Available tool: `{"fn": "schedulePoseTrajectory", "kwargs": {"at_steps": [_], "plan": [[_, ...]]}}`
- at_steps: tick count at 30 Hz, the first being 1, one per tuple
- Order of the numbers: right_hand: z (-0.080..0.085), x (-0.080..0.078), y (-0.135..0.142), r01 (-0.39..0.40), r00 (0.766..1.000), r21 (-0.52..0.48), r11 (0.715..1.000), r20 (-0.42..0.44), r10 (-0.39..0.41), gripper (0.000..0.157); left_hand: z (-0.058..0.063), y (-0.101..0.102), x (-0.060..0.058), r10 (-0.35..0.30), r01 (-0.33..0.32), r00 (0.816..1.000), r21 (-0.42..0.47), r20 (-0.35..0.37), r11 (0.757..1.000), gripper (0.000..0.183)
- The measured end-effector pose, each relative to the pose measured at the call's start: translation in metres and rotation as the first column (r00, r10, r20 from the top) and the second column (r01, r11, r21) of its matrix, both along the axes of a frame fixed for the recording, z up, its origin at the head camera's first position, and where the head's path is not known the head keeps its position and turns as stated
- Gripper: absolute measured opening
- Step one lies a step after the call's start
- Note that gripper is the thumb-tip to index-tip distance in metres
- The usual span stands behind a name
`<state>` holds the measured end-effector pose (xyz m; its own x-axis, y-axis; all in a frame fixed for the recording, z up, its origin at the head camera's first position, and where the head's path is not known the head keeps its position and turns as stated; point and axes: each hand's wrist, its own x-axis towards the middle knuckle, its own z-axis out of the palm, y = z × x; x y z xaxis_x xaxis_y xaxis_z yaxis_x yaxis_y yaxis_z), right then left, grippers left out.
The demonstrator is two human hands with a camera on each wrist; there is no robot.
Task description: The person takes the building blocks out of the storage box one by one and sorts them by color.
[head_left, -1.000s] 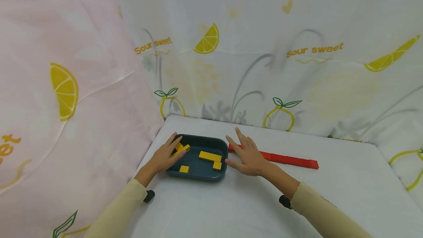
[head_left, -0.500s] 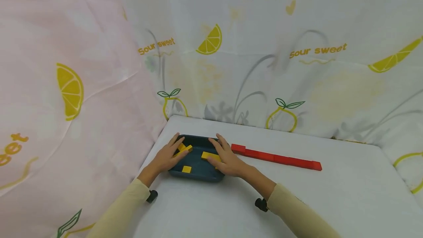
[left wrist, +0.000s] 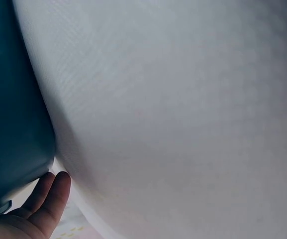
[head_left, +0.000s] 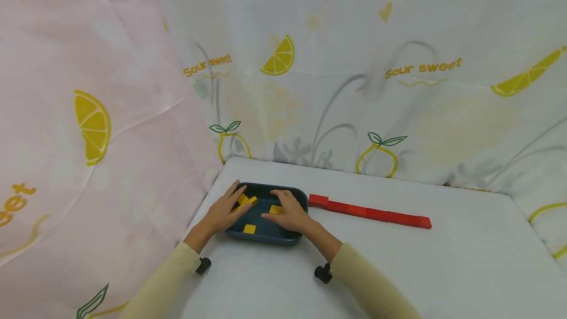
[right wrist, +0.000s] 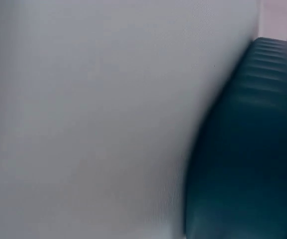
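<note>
A dark teal tray (head_left: 261,238) with yellow blocks in it stands on the white table. My left hand (head_left: 220,213) holds its left end, thumb over the inside and fingers at the far left rim. In the left wrist view, two fingertips (left wrist: 58,186) show against the tray's outer wall (left wrist: 14,109). Over the right half of the tray is my right hand (head_left: 291,212), thumb and fingers spread apart. A yellow block (head_left: 275,209) shows between them, partly covered by the hand. Two yellow blocks (head_left: 250,201) lie by my left thumb, and a small yellow block (head_left: 249,229) lies near the front wall.
Right of the tray, red blocks (head_left: 376,214) form a long row on the white table (head_left: 398,270). A lemon-print cloth (head_left: 328,92) hangs behind the table and a pinkish one (head_left: 141,171) to its left. The tray's outer side (right wrist: 247,159) fills the right of the right wrist view.
My right hand has moved left from beside the tray's right end to over its inside, now covering some yellow blocks. The left hand keeps its place on the left end.
</note>
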<state>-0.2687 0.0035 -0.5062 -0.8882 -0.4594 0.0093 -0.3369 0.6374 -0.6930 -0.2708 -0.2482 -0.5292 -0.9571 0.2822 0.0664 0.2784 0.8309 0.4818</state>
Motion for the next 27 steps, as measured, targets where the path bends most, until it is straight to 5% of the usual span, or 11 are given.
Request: {"fn": "schedulePoseTrajectory", "kwargs": {"at_steps": [6, 11, 17, 27], "plan": [[-0.013, -0.01, -0.015, 0.183, 0.982, 0.172, 0.968, 0.013, -0.188, 0.064, 0.001, 0.0, 0.0, -0.002, 0.002, 1.0, 0.025, 0.005, 1.0, 0.069], [-0.018, -0.014, -0.025, 0.259, 0.964, 0.223, 0.94, 0.007, -0.267, 0.052, 0.001, -0.001, 0.001, 0.004, -0.004, 1.0, 0.042, 0.009, 0.999, 0.069], [-0.018, -0.014, -0.03, 0.254, 0.965, 0.241, 0.937, 0.008, -0.263, 0.036, -0.002, -0.004, 0.006, 0.015, -0.014, 1.0, 0.043, -0.007, 0.999, 0.069], [-0.022, -0.02, -0.03, 0.2, 0.979, 0.24, 0.95, -0.008, -0.204, 0.035, 0.001, 0.0, 0.001, -0.008, 0.008, 1.0, 0.05, -0.002, 0.999, 0.068]]}}
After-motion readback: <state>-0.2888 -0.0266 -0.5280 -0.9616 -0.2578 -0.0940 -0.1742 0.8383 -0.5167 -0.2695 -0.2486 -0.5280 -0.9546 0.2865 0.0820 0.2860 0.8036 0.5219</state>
